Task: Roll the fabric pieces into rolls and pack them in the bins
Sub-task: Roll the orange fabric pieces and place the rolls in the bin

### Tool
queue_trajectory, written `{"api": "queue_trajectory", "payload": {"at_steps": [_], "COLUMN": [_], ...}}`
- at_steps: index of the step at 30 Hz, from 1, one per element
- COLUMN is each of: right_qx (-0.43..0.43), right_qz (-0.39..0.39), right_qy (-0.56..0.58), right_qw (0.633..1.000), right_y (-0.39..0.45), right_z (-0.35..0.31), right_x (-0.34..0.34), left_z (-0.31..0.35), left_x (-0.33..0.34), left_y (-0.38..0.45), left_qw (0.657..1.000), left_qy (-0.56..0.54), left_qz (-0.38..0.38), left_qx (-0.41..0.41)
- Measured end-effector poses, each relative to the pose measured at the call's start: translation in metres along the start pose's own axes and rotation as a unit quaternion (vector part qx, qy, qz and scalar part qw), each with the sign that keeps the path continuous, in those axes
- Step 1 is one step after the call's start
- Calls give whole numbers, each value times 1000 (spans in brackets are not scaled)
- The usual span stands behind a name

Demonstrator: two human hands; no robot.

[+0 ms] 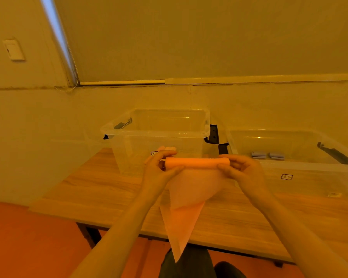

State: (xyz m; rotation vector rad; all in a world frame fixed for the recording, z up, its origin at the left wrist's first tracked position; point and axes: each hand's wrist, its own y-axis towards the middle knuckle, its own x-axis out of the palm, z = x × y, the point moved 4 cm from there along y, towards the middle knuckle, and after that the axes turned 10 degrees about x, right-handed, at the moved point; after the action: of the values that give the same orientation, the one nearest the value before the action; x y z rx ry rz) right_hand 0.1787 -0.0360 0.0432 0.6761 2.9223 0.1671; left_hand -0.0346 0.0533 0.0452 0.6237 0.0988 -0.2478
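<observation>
Head view shows my left hand (pixel 161 169) and right hand (pixel 242 170) pinching the ends of a half-rolled orange fabric piece (pixel 197 163) in mid-air. Its loose pointed tail hangs free, so a slack pinch could let the roll unwind before the clear plastic bin (pixel 155 135).

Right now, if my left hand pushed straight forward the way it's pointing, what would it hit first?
Probably the front wall of the clear bin directly behind the left hand, though depth is hard to judge.

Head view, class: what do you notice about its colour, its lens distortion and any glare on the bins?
Head view: a strong orange-yellow cast tints everything; the wide lens tilts the wall lines and stretches the forearms toward the edges; small bright glints sit on the left clear bin and the right clear bin; the pink fabric roll looks soft, not sharp.
</observation>
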Motion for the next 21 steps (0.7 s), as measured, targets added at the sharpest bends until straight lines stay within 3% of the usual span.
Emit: {"api": "queue_trajectory", "payload": {"at_steps": [6,11,21], "right_qx": [5,-7,-14], "right_qz": [-11,-1,39], "right_qy": [48,24,39], "right_qw": [999,1000,998], "right_y": [-1,-2,-2], "right_z": [-1,-6,0], "right_x": [1,2,-3], "left_z": [-2,-3,-2], "left_x": [-2,-2,0], "left_y": [1,1,-1], "left_qw": [1000,1000,999], "left_qy": [-27,-1,-38], "left_qz": [2,27,-11], "left_qx": [-6,-15,-6]}}
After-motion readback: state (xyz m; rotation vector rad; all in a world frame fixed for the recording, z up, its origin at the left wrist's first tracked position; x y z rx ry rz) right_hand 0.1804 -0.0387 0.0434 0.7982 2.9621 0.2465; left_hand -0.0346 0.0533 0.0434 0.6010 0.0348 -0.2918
